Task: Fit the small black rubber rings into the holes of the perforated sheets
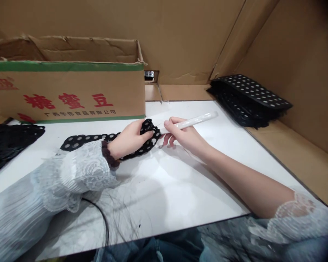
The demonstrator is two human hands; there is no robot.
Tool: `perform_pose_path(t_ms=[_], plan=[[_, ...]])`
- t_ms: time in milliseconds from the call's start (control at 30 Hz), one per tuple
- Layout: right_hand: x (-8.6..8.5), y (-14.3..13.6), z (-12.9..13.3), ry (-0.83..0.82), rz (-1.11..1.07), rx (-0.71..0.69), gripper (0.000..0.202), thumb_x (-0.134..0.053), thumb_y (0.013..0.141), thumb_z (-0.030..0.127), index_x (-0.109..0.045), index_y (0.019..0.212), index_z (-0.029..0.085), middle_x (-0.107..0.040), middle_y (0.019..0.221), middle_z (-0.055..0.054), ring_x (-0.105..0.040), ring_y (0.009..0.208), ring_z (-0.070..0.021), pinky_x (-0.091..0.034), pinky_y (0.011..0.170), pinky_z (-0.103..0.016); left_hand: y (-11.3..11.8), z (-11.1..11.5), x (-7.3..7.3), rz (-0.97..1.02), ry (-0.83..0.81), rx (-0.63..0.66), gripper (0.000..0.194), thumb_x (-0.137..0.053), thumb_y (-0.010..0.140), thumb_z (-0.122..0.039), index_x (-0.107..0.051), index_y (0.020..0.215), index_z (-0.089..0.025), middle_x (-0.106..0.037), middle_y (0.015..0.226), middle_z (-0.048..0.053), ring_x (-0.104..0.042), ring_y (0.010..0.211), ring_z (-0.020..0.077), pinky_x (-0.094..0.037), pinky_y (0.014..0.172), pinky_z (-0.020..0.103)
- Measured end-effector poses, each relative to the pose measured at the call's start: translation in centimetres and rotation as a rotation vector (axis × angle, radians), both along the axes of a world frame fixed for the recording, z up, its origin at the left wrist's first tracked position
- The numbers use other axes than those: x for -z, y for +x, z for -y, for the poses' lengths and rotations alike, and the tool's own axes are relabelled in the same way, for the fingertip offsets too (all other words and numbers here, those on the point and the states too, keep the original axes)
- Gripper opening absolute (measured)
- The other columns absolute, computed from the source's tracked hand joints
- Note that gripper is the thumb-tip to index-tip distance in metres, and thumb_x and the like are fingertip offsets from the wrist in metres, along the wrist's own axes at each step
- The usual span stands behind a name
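On the white table (180,189), the left hand (128,140) clamps a black perforated strip (98,138) running left-right; the right hand (180,134) grips a white plastic stick (196,120) pointing far-right.

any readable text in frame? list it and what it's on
"糖蜜豆": large red characters on the front of the cardboard box.
"广西华伟食品有限公司": small red line beneath, partly blurred, reading uncertain.
Red print at the box's left edge: cut off, unreadable.
Nothing legible on the white tool or the black perforated pieces.

front: bare white table (180,182) | left: carton (68,91) | right: black stack (248,100)
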State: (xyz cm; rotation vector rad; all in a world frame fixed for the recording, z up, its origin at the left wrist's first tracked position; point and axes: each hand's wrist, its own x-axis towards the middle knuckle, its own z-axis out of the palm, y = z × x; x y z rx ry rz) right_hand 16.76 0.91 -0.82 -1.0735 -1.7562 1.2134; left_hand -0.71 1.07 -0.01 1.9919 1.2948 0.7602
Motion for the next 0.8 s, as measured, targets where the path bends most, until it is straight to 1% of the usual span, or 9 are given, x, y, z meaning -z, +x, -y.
perform_pose_path(t_ms=[67, 133, 233, 300, 433, 500, 600, 800], plan=[[0.0, -0.1, 0.0, -0.004, -0.018, 0.000, 0.030, -0.044, 0.079, 0.044, -0.039, 0.065, 0.018, -0.059, 0.060, -0.001, -0.053, 0.047, -0.0088, -0.040, 0.044, -0.019, -0.1, 0.0, -0.2, -0.036, 0.060, -0.059, 0.023, -0.048, 0.071, -0.031, -0.054, 0.085, -0.014, -0.059, 0.081, 0.003, -0.052, 0.075, 0.0177, -0.039, 0.067, 0.026], [0.2, -0.2, 0.1, -0.001, -0.037, 0.012, 0.029, -0.046, 0.079, 0.042, -0.039, 0.064, 0.018, -0.058, 0.058, 0.000, -0.056, 0.052, -0.0105, -0.042, 0.048, -0.020, -0.1, 0.1, -0.5, -0.034, 0.061, -0.066, 0.026, -0.050, 0.070, -0.034, -0.055, 0.085, -0.013, -0.059, 0.082, 0.003, -0.052, 0.075, 0.0177, -0.039, 0.067, 0.026], [0.3, -0.4, 0.2, -0.006, -0.091, 0.006, 0.027, -0.045, 0.079, 0.042, -0.039, 0.066, 0.019, -0.058, 0.059, 0.001, -0.058, 0.056, -0.0120, -0.045, 0.052, -0.023, -0.2, 0.2, -1.1, -0.002, -0.022, 0.020, 0.028, -0.054, 0.066, -0.035, -0.056, 0.082, -0.013, -0.060, 0.079, 0.003, -0.052, 0.072, 0.0167, -0.039, 0.064, 0.024], [0.4, -0.5, 0.3, -0.011, -0.109, -0.012, 0.027, -0.045, 0.079, 0.042, -0.038, 0.067, 0.019, -0.059, 0.059, 0.001, -0.059, 0.058, -0.0127, -0.046, 0.054, -0.024, -0.2, 0.2, -1.3, 0.006, -0.098, 0.059, 0.025, -0.056, 0.065, -0.034, -0.057, 0.077, -0.013, -0.059, 0.072, 0.001, -0.052, 0.067, 0.0151, -0.038, 0.060, 0.023], [0.3, -0.4, 0.4, -0.027, -0.114, -0.009, 0.029, -0.043, 0.079, 0.045, -0.038, 0.067, 0.019, -0.058, 0.060, 0.001, -0.059, 0.058, -0.0127, -0.046, 0.053, -0.024, -0.4, 0.4, -1.1, 0.052, -0.199, 0.024, 0.020, -0.057, 0.065, -0.034, -0.057, 0.066, -0.014, -0.056, 0.062, -0.001, -0.048, 0.056, 0.0114, -0.036, 0.053, 0.021], [0.3, -0.3, 0.3, -0.003, -0.123, 0.014, 0.030, -0.044, 0.079, 0.046, -0.038, 0.067, 0.019, -0.059, 0.062, 0.001, -0.058, 0.057, -0.0123, -0.046, 0.053, -0.023, -0.4, 0.4, -0.9, 0.090, -0.225, 0.002, 0.021, -0.058, 0.065, -0.035, -0.057, 0.066, -0.014, -0.057, 0.062, -0.001, -0.048, 0.055, 0.0108, -0.035, 0.051, 0.021], [0.5, -0.3, 0.2, 0.048, -0.127, 0.007, 0.030, -0.046, 0.078, 0.045, -0.038, 0.065, 0.019, -0.059, 0.063, 0.000, -0.058, 0.059, -0.0118, -0.045, 0.056, -0.023, -0.3, 0.5, -0.9, 0.113, -0.253, -0.010, 0.022, -0.059, 0.064, -0.035, -0.057, 0.063, -0.014, -0.056, 0.058, -0.001, -0.047, 0.052, 0.0102, -0.034, 0.048, 0.021], [0.6, -0.3, 0.2, 0.003, -0.151, 0.016, 0.033, -0.041, 0.080, 0.048, -0.039, 0.065, 0.019, -0.059, 0.063, 0.000, -0.058, 0.060, -0.0120, -0.045, 0.056, -0.024, -0.3, 0.4, -0.9, 0.163, -0.276, -0.033, 0.021, -0.060, 0.063, -0.035, -0.059, 0.064, -0.014, -0.058, 0.061, 0.000, -0.048, 0.054, 0.0113, -0.035, 0.049, 0.021]])
